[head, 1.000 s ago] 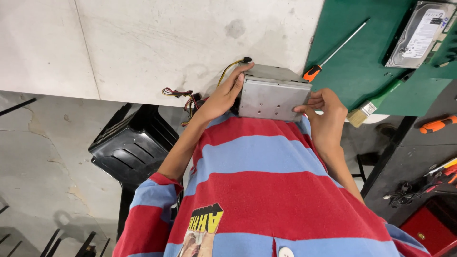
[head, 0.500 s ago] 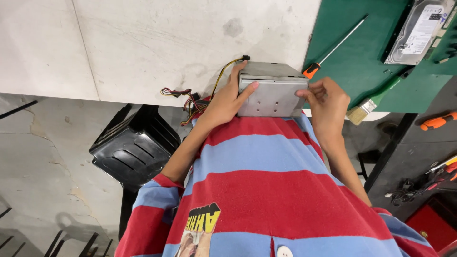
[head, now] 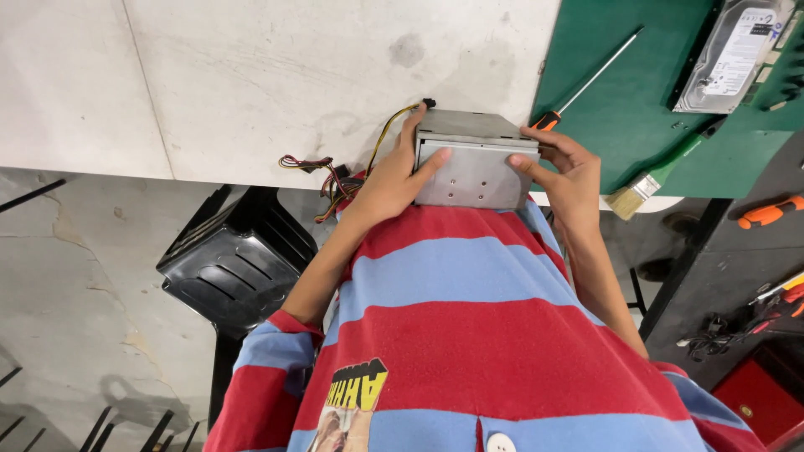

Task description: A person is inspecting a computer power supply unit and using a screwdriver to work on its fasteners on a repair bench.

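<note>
Head view: left hand (head: 387, 180) and right hand (head: 569, 172) clasp the grey power supply unit (head: 476, 161) from both sides at the white table's (head: 251, 84) edge, steadying it against the striped shirt (head: 469, 335).

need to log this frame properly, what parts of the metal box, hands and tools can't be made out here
Head view only:
- Metal box: its underside and far end face away; the left hand and right hand cover its sides.
- Wire bundle: where it joins the box is hidden behind the left hand.
- Screwdriver: part of its orange handle lies behind the box.
- Hard drive: cut off by the top edge.
- Tools at right: cut off, too small.
</note>
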